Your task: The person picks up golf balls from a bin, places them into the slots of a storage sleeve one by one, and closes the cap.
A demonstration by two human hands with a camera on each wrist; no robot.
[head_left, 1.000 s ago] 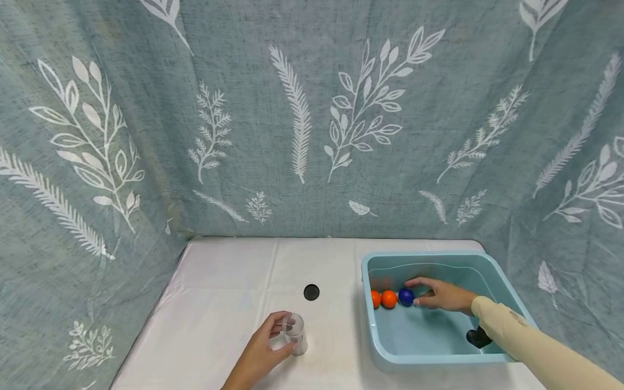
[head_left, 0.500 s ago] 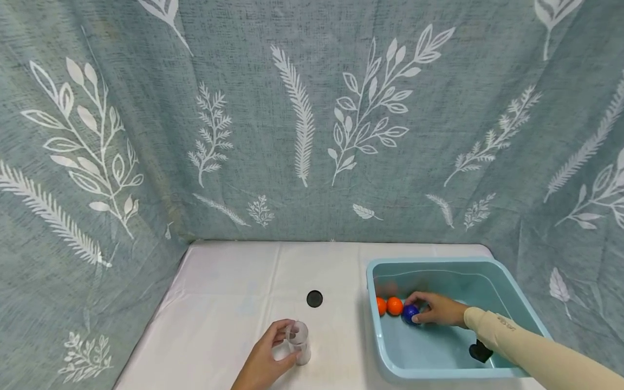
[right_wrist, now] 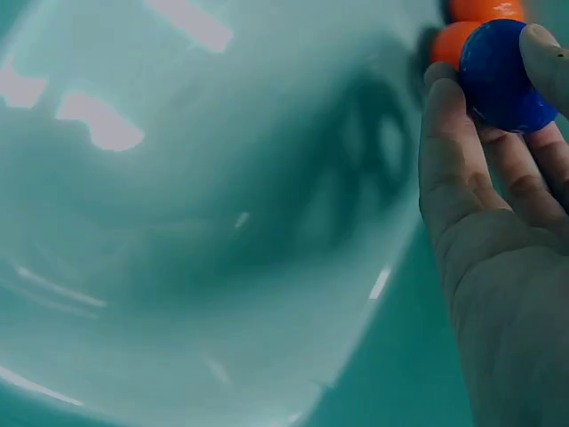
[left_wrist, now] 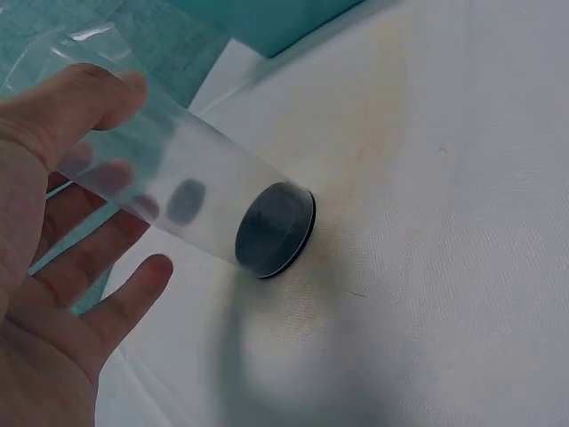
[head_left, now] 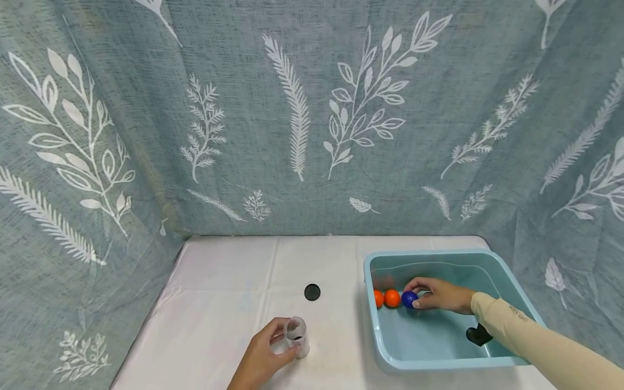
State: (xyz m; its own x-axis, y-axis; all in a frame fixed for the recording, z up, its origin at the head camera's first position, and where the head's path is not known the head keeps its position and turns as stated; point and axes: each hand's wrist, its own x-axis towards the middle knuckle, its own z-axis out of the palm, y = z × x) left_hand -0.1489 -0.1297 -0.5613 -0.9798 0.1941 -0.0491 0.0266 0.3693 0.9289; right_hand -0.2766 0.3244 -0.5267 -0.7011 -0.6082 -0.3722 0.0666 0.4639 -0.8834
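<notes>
In the head view, my left hand (head_left: 267, 349) grips a clear plastic tube (head_left: 298, 346) near its top, thumb on one side and fingers on the other. The left wrist view shows the tube's black base (left_wrist: 276, 229) at the white tablecloth. My right hand (head_left: 443, 295) reaches into the blue tub (head_left: 439, 363) and pinches a blue ball (head_left: 409, 299) between thumb and fingers. Beside it lie two orange balls, one (head_left: 392, 298) near the blue one and another (head_left: 378, 298) partly hidden by the tub's left wall. In the right wrist view the blue ball (right_wrist: 505, 78) overlaps an orange ball (right_wrist: 452, 46).
A black round cap (head_left: 312, 292) lies on the white tablecloth (head_left: 224, 303) between tube and tub. The tub's raised rim surrounds my right hand. A patterned grey-green curtain (head_left: 312, 119) hangs behind and at both sides.
My right fingers have moved in from beside the blue ball and now pinch it. The left hand still holds the tube in about the same place. The head view has shifted slightly.
</notes>
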